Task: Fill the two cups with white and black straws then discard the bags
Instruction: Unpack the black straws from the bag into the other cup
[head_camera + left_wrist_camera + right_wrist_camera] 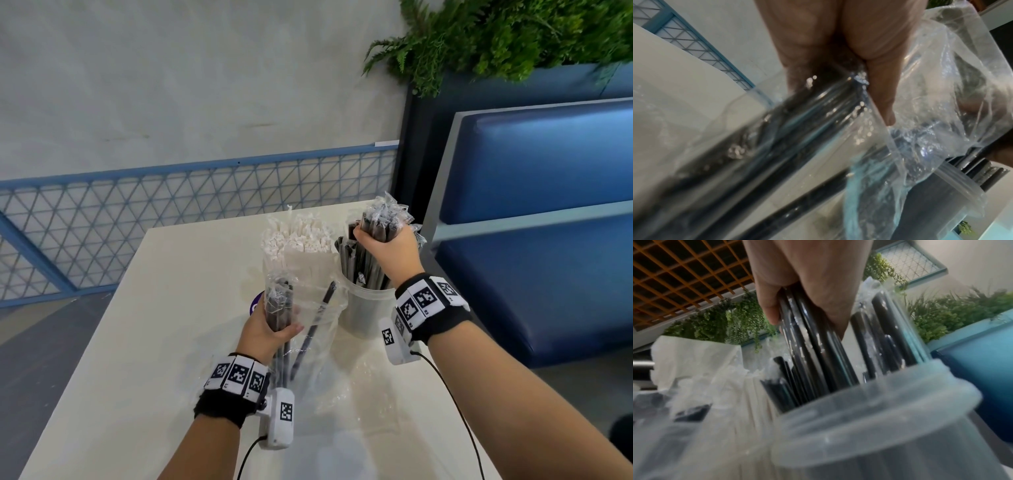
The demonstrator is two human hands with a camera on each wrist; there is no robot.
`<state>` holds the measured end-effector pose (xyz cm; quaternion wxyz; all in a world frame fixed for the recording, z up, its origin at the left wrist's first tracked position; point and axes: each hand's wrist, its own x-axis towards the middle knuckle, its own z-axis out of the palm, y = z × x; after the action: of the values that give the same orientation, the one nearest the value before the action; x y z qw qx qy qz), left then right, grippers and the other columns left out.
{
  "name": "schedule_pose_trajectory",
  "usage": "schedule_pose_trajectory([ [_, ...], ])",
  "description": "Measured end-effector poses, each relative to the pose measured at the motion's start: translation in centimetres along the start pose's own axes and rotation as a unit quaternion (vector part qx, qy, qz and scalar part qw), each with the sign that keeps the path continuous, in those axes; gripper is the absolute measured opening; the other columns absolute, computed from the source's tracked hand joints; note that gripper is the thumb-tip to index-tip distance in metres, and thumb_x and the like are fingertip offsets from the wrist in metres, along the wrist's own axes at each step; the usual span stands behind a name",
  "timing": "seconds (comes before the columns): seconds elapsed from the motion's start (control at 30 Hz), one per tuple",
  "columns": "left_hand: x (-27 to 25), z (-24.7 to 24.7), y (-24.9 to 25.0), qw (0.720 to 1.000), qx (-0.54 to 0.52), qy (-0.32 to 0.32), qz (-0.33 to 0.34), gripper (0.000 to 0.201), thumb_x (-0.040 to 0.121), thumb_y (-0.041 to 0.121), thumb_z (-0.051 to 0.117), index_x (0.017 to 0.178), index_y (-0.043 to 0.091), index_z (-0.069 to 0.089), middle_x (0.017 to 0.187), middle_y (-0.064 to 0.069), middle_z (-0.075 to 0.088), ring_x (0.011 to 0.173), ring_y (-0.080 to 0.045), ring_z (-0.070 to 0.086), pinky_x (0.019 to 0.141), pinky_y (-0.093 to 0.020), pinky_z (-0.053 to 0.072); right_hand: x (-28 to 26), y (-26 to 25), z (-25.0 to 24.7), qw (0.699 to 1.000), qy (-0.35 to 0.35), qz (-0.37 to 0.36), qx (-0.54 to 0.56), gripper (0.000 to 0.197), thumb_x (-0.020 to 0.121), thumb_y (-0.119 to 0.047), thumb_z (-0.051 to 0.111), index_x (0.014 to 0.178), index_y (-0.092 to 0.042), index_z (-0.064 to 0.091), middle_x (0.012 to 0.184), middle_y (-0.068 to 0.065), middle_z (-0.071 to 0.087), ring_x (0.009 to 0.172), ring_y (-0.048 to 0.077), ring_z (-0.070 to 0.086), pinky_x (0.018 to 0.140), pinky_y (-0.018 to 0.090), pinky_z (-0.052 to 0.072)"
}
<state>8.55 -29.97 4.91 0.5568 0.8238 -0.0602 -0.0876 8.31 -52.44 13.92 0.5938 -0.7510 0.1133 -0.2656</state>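
Clear plastic everywhere here. Our left hand (270,327) is wrapped round the bag (310,329) with the last black straws (279,308) still inside it, fingers curled tight on the bundle through the film, probably so the loose plastic doesn't flop and spill them. The bag stands roughly upright just in front of the cups, its lower end down by the tabletop (164,308) and its mouth up. One stray straw (317,329) leans inside it, tipped up and to the right.

Our right hand (383,245) has its grip clamped on a fistful of black straws (380,222) and holds them over the right cup (368,313). Their long axis runs close to vertical, lower ends down inside the cup with the ones already standing there, wrapper tips poking up past the fist. Gripping high like that looks like a way to steer the bottoms past the rim.

The white straws (301,236) stand on end in the left cup, which is mostly hidden behind the bag, so that half looks done. Black ones aren't finished, and the bags aren't binned yet.
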Motion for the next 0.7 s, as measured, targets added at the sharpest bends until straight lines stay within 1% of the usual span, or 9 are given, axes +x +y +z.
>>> schedule_pose_trajectory([
  [0.1, -0.1, 0.0, 0.2, 1.000, 0.003, -0.009, 0.008, 0.062, 0.070, 0.010, 0.078, 0.124, 0.008, 0.048, 0.108, -0.005, 0.068, 0.099, -0.018, 0.063, 0.094, -0.032, 0.049, 0.0, 0.5, 0.0, 1.000, 0.009, 0.019, 0.005, 0.024, 0.075, -0.017, 0.075, 0.097, -0.010, 0.066, 0.094, 0.006, 0.070, 0.091, 0.019, 0.066, 0.082, 0.030, 0.053],
  [0.2, -0.2, 0.1, 0.4, 1.000, 0.001, -0.019, 0.011, 0.060, 0.070, 0.010, 0.078, 0.123, 0.007, 0.049, 0.105, -0.002, 0.068, 0.097, -0.015, 0.063, 0.095, -0.033, 0.049, 0.2, 0.3, -0.1, 1.000, 0.002, 0.027, 0.008, 0.023, 0.074, -0.018, 0.076, 0.094, -0.016, 0.065, 0.095, 0.004, 0.070, 0.092, 0.018, 0.066, 0.085, 0.032, 0.052],
  [0.3, -0.3, 0.0, 0.7, 1.000, 0.003, -0.020, 0.023, 0.055, 0.070, 0.008, 0.077, 0.117, 0.013, 0.049, 0.093, 0.010, 0.064, 0.086, 0.000, 0.059, 0.076, -0.005, 0.045, 0.7, -0.1, -0.3, 0.999, 0.000, 0.044, 0.015, 0.030, 0.071, -0.023, 0.078, 0.096, -0.014, 0.064, 0.101, 0.007, 0.070, 0.096, 0.020, 0.066, 0.089, 0.036, 0.052],
  [0.37, -0.3, 0.0, 0.6, 0.999, -0.011, -0.020, 0.028, 0.054, 0.070, 0.005, 0.077, 0.116, 0.010, 0.050, 0.090, 0.011, 0.063, 0.084, 0.005, 0.057, 0.068, 0.001, 0.044, 0.5, 0.0, -0.2, 0.999, -0.001, 0.051, 0.009, 0.040, 0.072, -0.023, 0.078, 0.105, -0.006, 0.063, 0.104, 0.010, 0.069, 0.098, 0.022, 0.065, 0.092, 0.039, 0.051],
  [0.4, -0.3, 0.1, 0.5, 0.999, -0.020, -0.020, 0.028, 0.054, 0.069, 0.004, 0.077, 0.116, 0.008, 0.050, 0.091, 0.009, 0.064, 0.086, 0.003, 0.059, 0.072, -0.002, 0.046, 0.1, 0.3, 0.0, 0.998, -0.002, 0.055, 0.005, 0.041, 0.073, -0.023, 0.077, 0.107, -0.005, 0.062, 0.105, 0.009, 0.069, 0.099, 0.022, 0.065, 0.093, 0.040, 0.051],
  [0.47, -0.5, 0.2, 0.2, 0.999, -0.031, -0.018, 0.026, 0.058, 0.068, 0.004, 0.078, 0.118, 0.006, 0.051, 0.096, 0.005, 0.066, 0.091, -0.004, 0.063, 0.087, -0.019, 0.051, -1.3, 1.1, 0.4, 0.999, -0.005, 0.051, -0.012, 0.041, 0.075, -0.023, 0.075, 0.110, -0.006, 0.060, 0.107, 0.006, 0.067, 0.100, 0.019, 0.063, 0.093, 0.036, 0.049],
  [0.53, -0.6, 0.2, -0.1, 0.999, -0.043, -0.016, 0.028, 0.060, 0.067, 0.005, 0.079, 0.120, 0.006, 0.051, 0.101, 0.000, 0.068, 0.096, -0.011, 0.064, 0.093, -0.031, 0.050, -2.6, 2.0, 0.6, 0.998, -0.014, 0.048, -0.034, 0.044, 0.076, -0.026, 0.074, 0.113, -0.007, 0.060, 0.107, 0.005, 0.067, 0.102, 0.018, 0.062, 0.094, 0.034, 0.049],
  [0.63, -0.8, 0.2, -0.2, 0.998, -0.047, -0.014, 0.034, 0.058, 0.067, 0.007, 0.079, 0.118, 0.008, 0.052, 0.103, -0.004, 0.068, 0.097, -0.014, 0.065, 0.090, -0.029, 0.050, -3.4, 2.8, 0.3, 0.998, -0.013, 0.061, -0.021, 0.054, 0.076, -0.028, 0.074, 0.123, -0.009, 0.055, 0.118, 0.006, 0.065, 0.112, 0.018, 0.059, 0.102, 0.039, 0.046],
  [0.7, -1.0, 0.0, -0.3, 0.998, -0.050, -0.015, 0.036, 0.057, 0.067, 0.008, 0.079, 0.117, 0.009, 0.053, 0.102, -0.002, 0.069, 0.097, -0.012, 0.064, 0.089, -0.027, 0.049, -3.9, 2.4, 0.1, 0.998, -0.005, 0.049, -0.033, 0.068, 0.076, -0.030, 0.073, 0.134, -0.013, 0.041, 0.134, 0.005, 0.053, 0.125, 0.019, 0.049, 0.109, 0.040, 0.038],
])
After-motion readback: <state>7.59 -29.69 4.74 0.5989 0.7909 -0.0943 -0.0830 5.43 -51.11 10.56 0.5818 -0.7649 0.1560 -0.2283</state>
